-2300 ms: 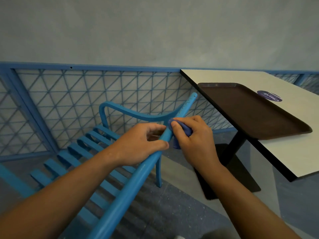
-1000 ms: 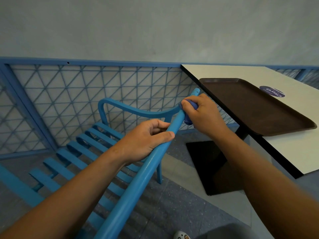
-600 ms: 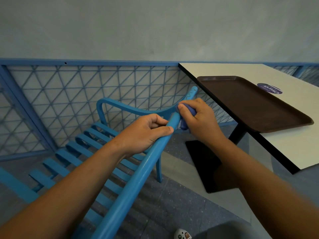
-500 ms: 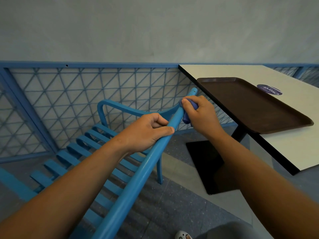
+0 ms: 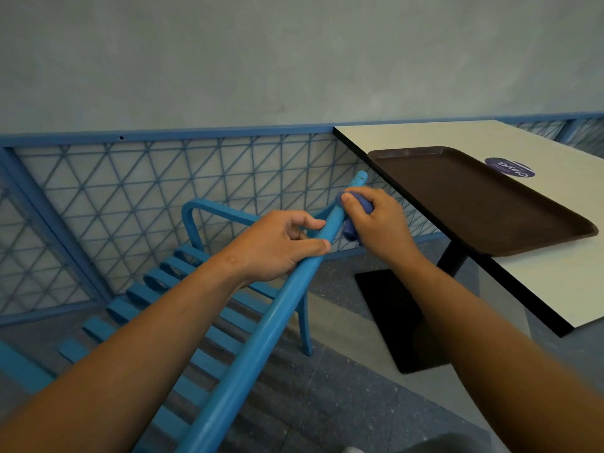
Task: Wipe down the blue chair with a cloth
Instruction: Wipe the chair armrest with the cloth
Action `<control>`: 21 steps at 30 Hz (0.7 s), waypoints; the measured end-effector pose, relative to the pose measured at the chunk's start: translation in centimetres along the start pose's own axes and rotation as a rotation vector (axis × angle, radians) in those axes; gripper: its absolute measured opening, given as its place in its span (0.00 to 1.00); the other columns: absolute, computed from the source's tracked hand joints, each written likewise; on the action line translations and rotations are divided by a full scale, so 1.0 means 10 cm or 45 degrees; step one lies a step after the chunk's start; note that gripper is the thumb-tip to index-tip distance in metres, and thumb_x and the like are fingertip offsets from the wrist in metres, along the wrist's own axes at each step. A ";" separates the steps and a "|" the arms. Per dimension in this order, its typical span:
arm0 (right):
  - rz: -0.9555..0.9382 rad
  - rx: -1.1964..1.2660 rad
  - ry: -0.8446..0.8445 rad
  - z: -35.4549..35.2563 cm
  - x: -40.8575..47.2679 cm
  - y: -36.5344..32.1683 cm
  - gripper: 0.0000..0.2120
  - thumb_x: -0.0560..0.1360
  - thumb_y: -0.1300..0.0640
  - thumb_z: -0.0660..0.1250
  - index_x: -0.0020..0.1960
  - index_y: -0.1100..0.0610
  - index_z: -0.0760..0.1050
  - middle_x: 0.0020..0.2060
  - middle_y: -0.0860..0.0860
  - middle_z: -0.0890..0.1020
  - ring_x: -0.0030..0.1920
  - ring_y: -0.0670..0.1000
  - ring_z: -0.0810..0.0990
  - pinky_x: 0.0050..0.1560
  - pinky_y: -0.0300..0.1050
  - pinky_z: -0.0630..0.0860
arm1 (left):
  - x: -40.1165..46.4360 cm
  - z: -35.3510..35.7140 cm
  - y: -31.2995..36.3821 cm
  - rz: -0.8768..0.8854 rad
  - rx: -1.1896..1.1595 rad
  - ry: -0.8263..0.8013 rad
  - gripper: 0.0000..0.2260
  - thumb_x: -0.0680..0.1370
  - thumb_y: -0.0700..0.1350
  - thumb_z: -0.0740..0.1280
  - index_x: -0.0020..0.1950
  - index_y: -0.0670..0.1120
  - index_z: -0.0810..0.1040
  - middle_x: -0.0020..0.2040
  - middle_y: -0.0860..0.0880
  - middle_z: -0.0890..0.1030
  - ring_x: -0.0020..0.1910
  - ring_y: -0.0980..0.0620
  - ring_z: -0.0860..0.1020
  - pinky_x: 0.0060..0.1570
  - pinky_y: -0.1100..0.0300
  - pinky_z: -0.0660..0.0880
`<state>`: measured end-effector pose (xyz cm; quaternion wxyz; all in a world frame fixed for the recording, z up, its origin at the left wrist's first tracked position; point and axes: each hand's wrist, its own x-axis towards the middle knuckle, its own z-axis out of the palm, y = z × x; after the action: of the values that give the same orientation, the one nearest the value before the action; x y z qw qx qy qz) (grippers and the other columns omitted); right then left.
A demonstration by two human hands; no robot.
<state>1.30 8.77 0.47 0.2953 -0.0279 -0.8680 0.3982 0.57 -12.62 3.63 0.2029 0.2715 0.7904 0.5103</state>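
Observation:
The blue chair (image 5: pixel 261 335) is tilted towards me, its round top rail running from the bottom centre up to a tip near the table. Its slatted seat lies below on the left. My left hand (image 5: pixel 277 246) grips the rail about midway, thumb over the top. Further up, my right hand (image 5: pixel 376 223) presses a bunched dark blue cloth (image 5: pixel 351 228) against the right side of the rail, just below the tip. Most of the cloth is hidden inside the hand.
A white table (image 5: pixel 555 273) on a black pedestal base (image 5: pixel 392 322) stands close on the right. A dark brown tray (image 5: pixel 555 223) overhangs its near edge. A blue lattice railing (image 5: pixel 130 204) and a grey wall run behind the chair.
My right hand has slid the cloth back and forth along the upper rail and now sits near the tip. My left hand has kept its grip on the rail.

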 end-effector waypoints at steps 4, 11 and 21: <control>0.078 -0.082 0.025 -0.01 0.29 0.10 0.10 0.80 0.48 0.65 0.52 0.48 0.84 0.48 0.54 0.81 0.49 0.51 0.80 0.55 0.56 0.78 | 0.02 0.00 0.05 -0.017 0.019 0.007 0.15 0.77 0.51 0.73 0.63 0.55 0.79 0.44 0.37 0.84 0.39 0.44 0.84 0.46 0.48 0.83; -0.063 0.051 -0.011 0.02 -0.23 -0.10 0.06 0.81 0.52 0.67 0.50 0.45 0.82 0.41 0.45 0.78 0.46 0.51 0.79 0.47 0.52 0.78 | 0.10 0.04 0.05 -0.005 0.036 0.081 0.11 0.78 0.51 0.72 0.60 0.55 0.80 0.33 0.43 0.80 0.29 0.52 0.76 0.32 0.58 0.75; 0.073 -0.127 -0.019 -0.06 0.44 0.10 0.09 0.79 0.52 0.65 0.47 0.51 0.84 0.40 0.46 0.82 0.44 0.47 0.79 0.50 0.49 0.77 | 0.08 0.04 0.09 -0.030 0.025 0.041 0.13 0.79 0.51 0.71 0.63 0.53 0.79 0.41 0.40 0.85 0.32 0.52 0.81 0.35 0.59 0.80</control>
<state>-2.14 11.13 2.21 0.2754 -0.0646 -0.8879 0.3628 0.38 -11.56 4.27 0.1935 0.2559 0.8016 0.5045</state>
